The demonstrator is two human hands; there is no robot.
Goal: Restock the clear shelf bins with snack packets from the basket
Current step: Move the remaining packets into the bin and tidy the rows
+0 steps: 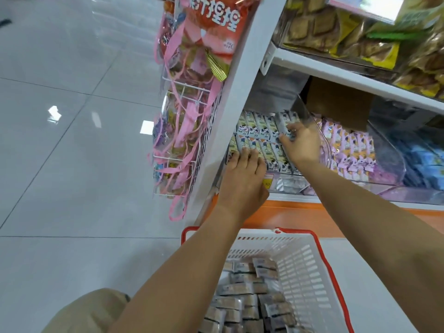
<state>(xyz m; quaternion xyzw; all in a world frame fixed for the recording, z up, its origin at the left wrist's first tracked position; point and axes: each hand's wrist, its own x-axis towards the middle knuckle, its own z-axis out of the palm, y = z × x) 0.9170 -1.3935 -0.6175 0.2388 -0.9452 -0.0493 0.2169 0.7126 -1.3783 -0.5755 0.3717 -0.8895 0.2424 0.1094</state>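
A clear shelf bin (286, 182) on the low shelf holds rows of small white-and-blue snack packets (258, 131). My left hand (242, 179) lies flat on the front row, fingers straight and pressing the packets. My right hand (301, 144) reaches deeper into the bin and pinches a packet (284, 124) at the right end of the back row, beside the clear divider. Below me stands a white basket with a red rim (310, 267), holding several beige and grey snack packets (249, 296).
The neighbouring clear bins hold pink packets (348, 150) and blue packets (422, 162). The upper shelf (348, 75) carries yellow-brown snack bags. A wire rack (182, 131) of pink-ribboned bags hangs on the shelf's left end. Glossy floor tiles (72, 140) stretch to the left.
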